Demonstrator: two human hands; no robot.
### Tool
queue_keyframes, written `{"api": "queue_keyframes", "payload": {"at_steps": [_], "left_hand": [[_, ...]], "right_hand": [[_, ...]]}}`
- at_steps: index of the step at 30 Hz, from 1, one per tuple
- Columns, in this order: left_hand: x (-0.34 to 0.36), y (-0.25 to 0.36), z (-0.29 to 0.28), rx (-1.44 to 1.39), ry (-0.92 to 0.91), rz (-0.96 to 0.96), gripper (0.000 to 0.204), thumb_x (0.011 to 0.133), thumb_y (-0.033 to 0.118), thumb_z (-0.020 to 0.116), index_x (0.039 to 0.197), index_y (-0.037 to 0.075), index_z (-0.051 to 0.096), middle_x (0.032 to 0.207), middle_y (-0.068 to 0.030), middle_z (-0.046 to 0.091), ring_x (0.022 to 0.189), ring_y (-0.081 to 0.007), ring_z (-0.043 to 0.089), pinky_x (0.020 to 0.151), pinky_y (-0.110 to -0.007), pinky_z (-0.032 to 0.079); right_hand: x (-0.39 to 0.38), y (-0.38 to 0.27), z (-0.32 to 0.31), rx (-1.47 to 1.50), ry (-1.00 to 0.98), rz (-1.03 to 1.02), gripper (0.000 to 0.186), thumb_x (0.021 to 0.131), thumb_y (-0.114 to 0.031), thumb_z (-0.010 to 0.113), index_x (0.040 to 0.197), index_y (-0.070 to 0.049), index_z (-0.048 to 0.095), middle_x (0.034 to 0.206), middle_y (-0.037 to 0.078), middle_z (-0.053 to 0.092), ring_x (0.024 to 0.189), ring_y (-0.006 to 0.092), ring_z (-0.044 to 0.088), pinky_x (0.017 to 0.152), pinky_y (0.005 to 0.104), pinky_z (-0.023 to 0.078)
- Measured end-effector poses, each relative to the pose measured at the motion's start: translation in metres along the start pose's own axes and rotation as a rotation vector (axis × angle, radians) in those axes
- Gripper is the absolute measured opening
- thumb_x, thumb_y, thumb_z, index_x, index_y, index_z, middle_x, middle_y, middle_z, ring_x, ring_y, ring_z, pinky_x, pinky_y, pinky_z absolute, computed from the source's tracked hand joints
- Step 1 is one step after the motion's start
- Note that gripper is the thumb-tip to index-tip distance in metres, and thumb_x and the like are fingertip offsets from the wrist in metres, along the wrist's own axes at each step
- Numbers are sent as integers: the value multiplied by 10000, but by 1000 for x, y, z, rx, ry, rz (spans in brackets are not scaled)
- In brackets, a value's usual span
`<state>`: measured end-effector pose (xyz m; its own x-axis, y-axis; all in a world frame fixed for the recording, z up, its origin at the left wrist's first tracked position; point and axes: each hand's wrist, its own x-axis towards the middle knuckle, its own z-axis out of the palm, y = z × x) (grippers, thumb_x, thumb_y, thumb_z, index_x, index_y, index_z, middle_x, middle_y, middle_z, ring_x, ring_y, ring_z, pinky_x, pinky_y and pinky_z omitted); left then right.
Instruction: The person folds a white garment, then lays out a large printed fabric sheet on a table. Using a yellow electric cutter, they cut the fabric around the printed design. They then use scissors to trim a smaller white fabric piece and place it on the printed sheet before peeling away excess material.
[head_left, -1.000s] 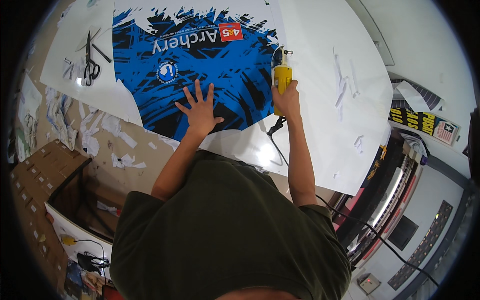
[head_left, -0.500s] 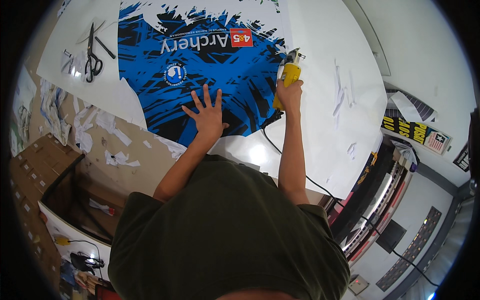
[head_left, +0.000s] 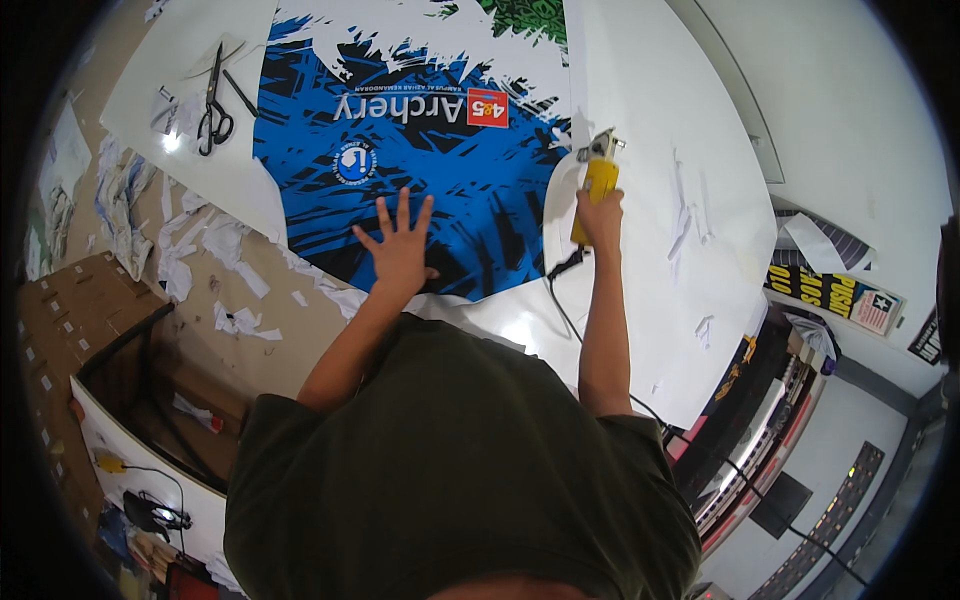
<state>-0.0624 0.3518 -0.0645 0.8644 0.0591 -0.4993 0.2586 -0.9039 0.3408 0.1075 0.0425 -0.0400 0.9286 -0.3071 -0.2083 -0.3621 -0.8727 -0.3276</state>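
The white table [head_left: 690, 330] spreads in front of me, and on it lies the blue, black and white printed sheet [head_left: 480, 190], its bottom edge towards my body. Just beside the sheet's right edge is the yellow power cutter [head_left: 599, 180], its metal head pointing away from me. My right hand [head_left: 601, 218] is wrapped around its body, while my left hand [head_left: 400, 258] presses flat on the sheet, fingers spread, grasping nothing. Black scissors [head_left: 213, 122] lie left of the sheet.

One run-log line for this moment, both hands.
left hand: fingers spread on print | right hand: grips yellow tool | scissors: on table
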Motion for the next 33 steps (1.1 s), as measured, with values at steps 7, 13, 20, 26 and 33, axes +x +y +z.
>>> {"api": "queue_keyframes", "payload": {"at_steps": [7,13,20,26,33], "left_hand": [[-24,-56,-15,146,4,-58,1456,482,359,998,1631,312,105,1701,-148,-4,1532,-495,56,1041,-855,190],[3,-29,-11,43,47,-34,1408,521,345,981,1628,343,111,1705,-127,-36,1525,-519,36,1047,-856,178],[7,-27,-6,33,17,-25,1393,523,342,990,1622,359,133,1706,-111,-44,1521,-527,22,1024,-871,202],[7,-27,-3,40,30,-24,1391,527,332,989,1622,354,132,1704,-120,-50,1516,-537,18,1012,-876,218],[7,-22,-8,49,15,-45,1389,533,331,987,1625,336,130,1703,-124,-46,1516,-537,20,1019,-866,229]], "right_hand": [[-118,30,-19,38,-211,-105,519,891,-273,659,1162,73,384,988,391,651,918,535,664,791,543,554],[-126,16,-28,93,-280,-111,461,891,-256,646,1124,56,400,923,366,653,873,518,668,776,529,549],[-104,8,-18,75,-255,-120,485,892,-285,631,1132,70,404,1006,359,654,925,510,667,817,525,539],[-99,4,-15,52,-236,-140,477,884,-270,635,1118,77,407,998,365,653,920,512,670,818,523,546],[-69,-12,-13,43,-220,-170,472,876,-255,645,1102,85,408,943,371,660,876,510,682,778,515,568]]}}
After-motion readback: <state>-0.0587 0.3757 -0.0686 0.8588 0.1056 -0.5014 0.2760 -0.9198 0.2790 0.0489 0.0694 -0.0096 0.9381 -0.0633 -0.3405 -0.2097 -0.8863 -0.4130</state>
